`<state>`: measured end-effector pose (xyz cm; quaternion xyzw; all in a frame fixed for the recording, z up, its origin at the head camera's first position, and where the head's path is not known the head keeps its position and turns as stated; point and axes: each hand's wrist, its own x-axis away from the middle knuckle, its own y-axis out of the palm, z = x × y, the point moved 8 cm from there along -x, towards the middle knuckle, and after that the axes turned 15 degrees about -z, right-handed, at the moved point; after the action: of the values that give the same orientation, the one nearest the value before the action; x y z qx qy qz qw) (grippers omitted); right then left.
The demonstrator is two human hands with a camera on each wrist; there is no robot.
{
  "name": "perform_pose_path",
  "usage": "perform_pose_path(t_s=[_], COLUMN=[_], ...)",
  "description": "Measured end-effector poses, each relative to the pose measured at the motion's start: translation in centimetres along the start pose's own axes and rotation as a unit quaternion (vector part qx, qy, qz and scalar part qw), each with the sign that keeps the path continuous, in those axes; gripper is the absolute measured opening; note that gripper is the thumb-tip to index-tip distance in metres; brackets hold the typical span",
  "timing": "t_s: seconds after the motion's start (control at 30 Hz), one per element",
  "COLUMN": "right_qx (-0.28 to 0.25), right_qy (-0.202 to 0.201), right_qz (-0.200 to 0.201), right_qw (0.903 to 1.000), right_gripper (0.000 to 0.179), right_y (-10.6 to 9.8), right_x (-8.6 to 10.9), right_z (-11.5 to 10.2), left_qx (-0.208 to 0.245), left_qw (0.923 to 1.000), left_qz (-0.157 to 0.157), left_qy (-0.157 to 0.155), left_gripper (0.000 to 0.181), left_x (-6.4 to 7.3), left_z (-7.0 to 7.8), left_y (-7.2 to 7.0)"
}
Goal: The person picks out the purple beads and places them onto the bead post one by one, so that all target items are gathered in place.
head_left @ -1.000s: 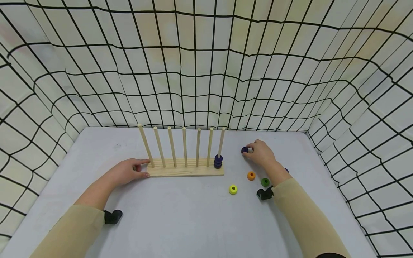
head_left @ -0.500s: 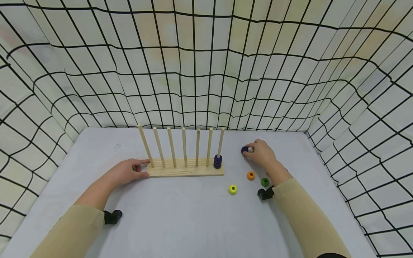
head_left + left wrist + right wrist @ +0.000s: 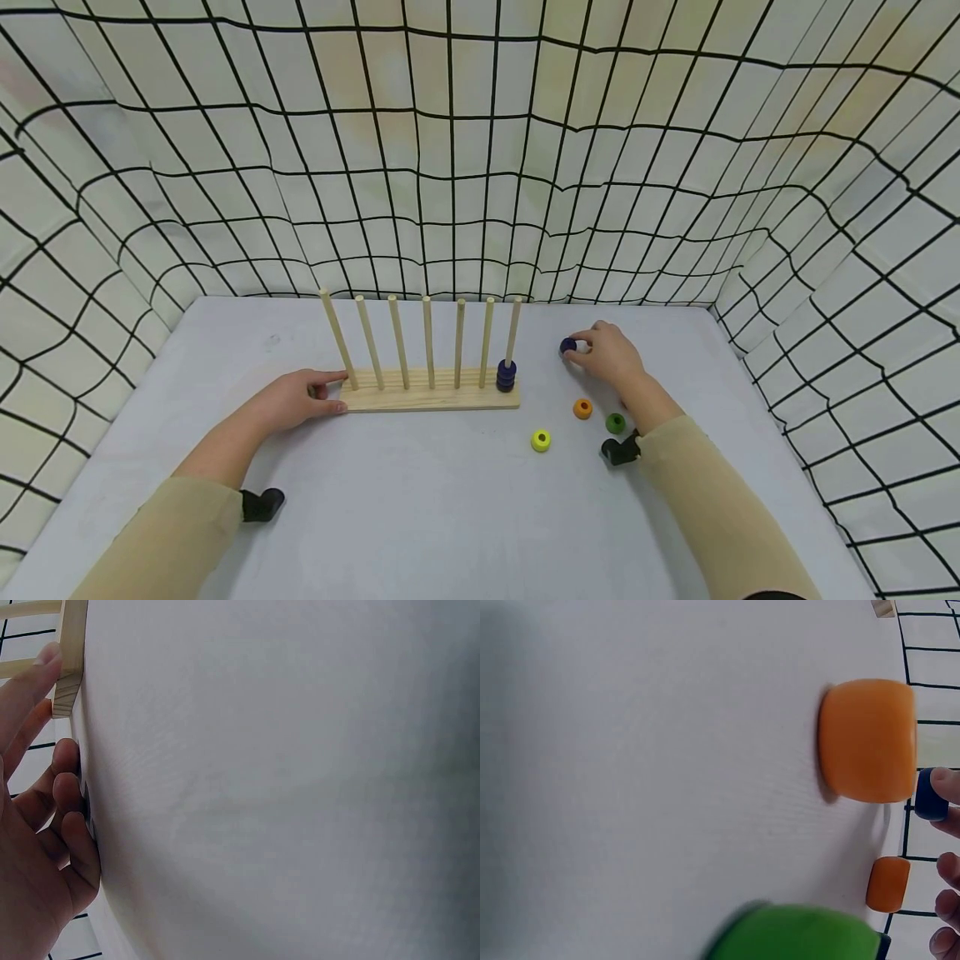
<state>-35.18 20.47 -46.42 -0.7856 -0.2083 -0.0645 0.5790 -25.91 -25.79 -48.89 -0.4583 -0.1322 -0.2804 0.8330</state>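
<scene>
My left hand [image 3: 288, 404] pinches the left end of a wooden peg stand [image 3: 431, 402], with thumb and forefinger on either side of its base. In the left wrist view the thumb lies on the base's edge [image 3: 73, 645], and the other fingers curl beside it. Upright pegs rise from the stand; several dark blue beads [image 3: 506, 377] are stacked on the rightmost one. To the right of the stand, my right hand [image 3: 609, 354] holds another dark blue bead [image 3: 567, 346] between thumb and fingertips, close over the table. That blue bead [image 3: 930, 796] also shows in the right wrist view.
Loose on the white table [image 3: 420, 517] are an orange bead [image 3: 582, 408], a green bead [image 3: 615, 423] and a yellow bead [image 3: 541, 441]. The right wrist view shows a second orange bead [image 3: 889, 885] farther back. Black netting [image 3: 450, 175] surrounds the table's back and sides.
My right hand has shifted slightly away from me with the blue bead. A dark bead glimpsed behind the right wrist earlier is now hidden. The left hand and the stand stay put.
</scene>
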Motion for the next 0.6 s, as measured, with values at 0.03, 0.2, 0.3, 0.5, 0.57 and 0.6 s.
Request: perform_pose_path(t_s=[0.03, 0.2, 0.3, 0.5, 0.57, 0.6], right_qx=[0.001, 0.004, 0.004, 0.01, 0.01, 0.011], right_qy=[-0.001, -0.001, -0.003, -0.021, -0.028, -0.03], right_qz=[0.002, 0.009, 0.013, 0.036, 0.045, 0.049], right_qw=[1.0, 0.9999, 0.9999, 0.9991, 0.9985, 0.9983], right_gripper=[0.046, 0.046, 0.046, 0.044, 0.043, 0.042], right_y=[-0.1, -0.3, -0.5, -0.9, -1.1, -1.2], right_x=[0.1, 0.2, 0.4, 0.9, 1.1, 1.2], right_z=[0.0, -0.3, -0.4, -1.0, -1.2, -1.4], left_qx=[-0.001, -0.003, -0.004, -0.006, -0.006, -0.005], left_qw=[1.0, 1.0, 1.0, 1.0, 1.0, 1.0], left_qz=[0.0, -0.001, -0.001, 0.002, 0.002, 0.002], left_qy=[0.0, -0.001, -0.002, -0.003, -0.004, -0.004], left_gripper=[0.07, 0.07, 0.071, 0.071, 0.071, 0.071], left_x=[0.0, 0.0, 0.0, -0.1, -0.1, -0.1], left_z=[0.0, 0.1, 0.0, -0.1, -0.1, -0.2], left_y=[0.0, -0.1, 0.0, 0.0, 0.0, 0.0])
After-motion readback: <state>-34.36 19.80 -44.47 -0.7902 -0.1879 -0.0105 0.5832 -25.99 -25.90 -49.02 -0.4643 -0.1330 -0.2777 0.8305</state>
